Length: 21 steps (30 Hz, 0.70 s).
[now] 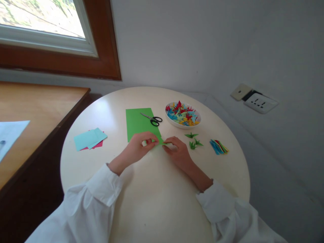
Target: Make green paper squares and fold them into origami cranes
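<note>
Between my two hands is a small folded piece of green paper (161,142), pinched from both sides just above the white table. My left hand (141,143) grips its left side with thumb and fingertips. On the other side, my right hand (177,150) pinches the right end. Fingers partly cover the paper, so its exact folded shape is hard to make out. Behind my left hand lies a large green sheet (136,123), with black-handled scissors (153,119) resting across its right edge. Small green paper cranes (193,143) sit to the right of my right hand.
A white bowl (186,127) full of colourful paper cranes stands at the back right. Coloured paper strips (219,147) lie near the right edge. Light blue and pink paper sheets (89,139) lie at the left. A wooden desk (43,101) stands beyond the round table (154,202).
</note>
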Each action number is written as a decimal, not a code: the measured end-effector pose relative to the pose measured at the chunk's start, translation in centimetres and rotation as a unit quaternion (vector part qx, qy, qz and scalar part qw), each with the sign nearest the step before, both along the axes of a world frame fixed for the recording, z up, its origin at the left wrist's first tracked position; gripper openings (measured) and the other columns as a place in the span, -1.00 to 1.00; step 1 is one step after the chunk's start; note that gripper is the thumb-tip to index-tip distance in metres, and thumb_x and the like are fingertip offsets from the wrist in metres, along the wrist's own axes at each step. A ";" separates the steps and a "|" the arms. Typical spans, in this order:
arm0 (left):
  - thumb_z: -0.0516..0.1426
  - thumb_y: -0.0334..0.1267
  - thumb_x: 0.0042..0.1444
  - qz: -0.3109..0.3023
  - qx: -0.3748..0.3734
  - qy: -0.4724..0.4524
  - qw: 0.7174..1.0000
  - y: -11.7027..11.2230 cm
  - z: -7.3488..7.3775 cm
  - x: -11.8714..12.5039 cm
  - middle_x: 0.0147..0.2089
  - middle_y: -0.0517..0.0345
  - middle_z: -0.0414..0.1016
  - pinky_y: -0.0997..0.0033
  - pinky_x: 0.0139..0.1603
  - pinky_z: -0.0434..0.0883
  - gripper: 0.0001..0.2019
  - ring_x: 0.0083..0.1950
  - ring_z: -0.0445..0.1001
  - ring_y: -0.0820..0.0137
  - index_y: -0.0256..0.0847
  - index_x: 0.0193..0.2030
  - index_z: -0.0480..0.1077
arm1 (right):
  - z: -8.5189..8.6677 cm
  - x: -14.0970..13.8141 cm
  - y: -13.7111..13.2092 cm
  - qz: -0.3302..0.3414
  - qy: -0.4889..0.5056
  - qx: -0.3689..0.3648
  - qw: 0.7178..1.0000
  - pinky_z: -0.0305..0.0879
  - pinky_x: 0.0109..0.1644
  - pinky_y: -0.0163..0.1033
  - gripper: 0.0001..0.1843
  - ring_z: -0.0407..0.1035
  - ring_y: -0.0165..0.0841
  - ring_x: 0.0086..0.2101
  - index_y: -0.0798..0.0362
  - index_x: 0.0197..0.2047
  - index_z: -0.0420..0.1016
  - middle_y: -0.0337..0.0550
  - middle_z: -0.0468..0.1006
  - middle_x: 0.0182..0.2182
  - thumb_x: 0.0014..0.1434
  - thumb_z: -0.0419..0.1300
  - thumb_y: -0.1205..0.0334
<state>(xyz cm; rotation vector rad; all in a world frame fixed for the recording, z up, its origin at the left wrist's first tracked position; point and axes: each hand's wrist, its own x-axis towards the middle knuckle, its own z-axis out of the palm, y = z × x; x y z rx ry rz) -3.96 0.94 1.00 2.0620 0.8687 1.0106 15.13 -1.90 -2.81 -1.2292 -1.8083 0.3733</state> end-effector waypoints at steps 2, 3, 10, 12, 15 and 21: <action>0.14 -0.30 0.05 0.011 -0.048 -0.055 0.997 0.2 0.2 -0.4 -0.35 0.10 0.55 0.46 -0.29 0.38 -0.90 -0.33 0.47 0.41 -0.24 -0.36 0.48 | 0.1 0.1 0.1 -0.012 0.034 0.003 0.999 0.33 -0.22 -0.20 -0.92 0.42 -0.32 -0.30 0.02 -0.34 0.47 -0.15 0.55 -0.34 0.04 0.21 0.36; 0.16 -0.28 0.03 0.014 -0.071 -0.082 0.994 0.4 0.4 -0.6 -0.34 0.09 0.57 0.44 -0.27 0.40 -0.89 -0.32 0.49 0.40 -0.25 -0.36 0.49 | 0.1 0.1 0.1 -0.017 0.040 0.009 0.999 0.34 -0.21 -0.20 -0.93 0.42 -0.32 -0.29 0.01 -0.34 0.47 -0.15 0.54 -0.33 0.04 0.21 0.34; 0.24 -0.24 -0.06 0.002 -0.145 -0.186 0.972 0.5 2.0 -1.6 -0.31 0.04 0.60 0.42 -0.28 0.47 -0.87 -0.30 0.54 0.36 -0.27 -0.40 0.50 | 0.8 0.5 -0.2 -0.073 -0.001 0.083 0.994 0.28 -0.10 -0.08 -0.88 0.41 -0.24 -0.23 -0.02 -0.39 0.52 -0.14 0.53 -0.32 -0.01 0.21 0.39; 0.25 -0.26 -0.08 -0.009 -0.137 -0.177 0.975 0.7 1.8 -1.9 -0.28 0.03 0.60 0.40 -0.24 0.48 -0.88 -0.25 0.55 0.34 -0.26 -0.39 0.49 | 0.8 0.6 -0.3 -0.092 -0.027 0.107 0.990 0.25 -0.09 -0.05 -0.84 0.41 -0.23 -0.24 -0.02 -0.38 0.52 -0.15 0.54 -0.32 -0.03 0.21 0.43; 0.24 -0.28 -0.09 -0.014 -0.097 -0.104 0.990 1.2 0.6 -2.7 -0.27 0.03 0.60 0.37 -0.15 0.47 -0.87 -0.21 0.54 0.32 -0.25 -0.35 0.49 | 0.6 0.8 -0.1 -0.099 -0.077 0.102 0.987 0.21 -0.08 -0.04 -0.76 0.41 -0.22 -0.22 -0.01 -0.38 0.53 -0.15 0.54 -0.31 -0.07 0.17 0.50; 0.14 -0.30 -0.02 0.001 0.006 0.093 0.996 1.8 -2.0 -4.1 -0.27 0.06 0.58 0.38 -0.19 0.44 -0.89 -0.24 0.54 0.32 -0.22 -0.36 0.48 | -0.3 0.3 0.0 -0.044 -0.137 -0.004 0.990 0.17 -0.03 -0.03 -0.72 0.40 -0.23 -0.18 0.00 -0.34 0.52 -0.13 0.53 -0.26 -0.06 0.15 0.53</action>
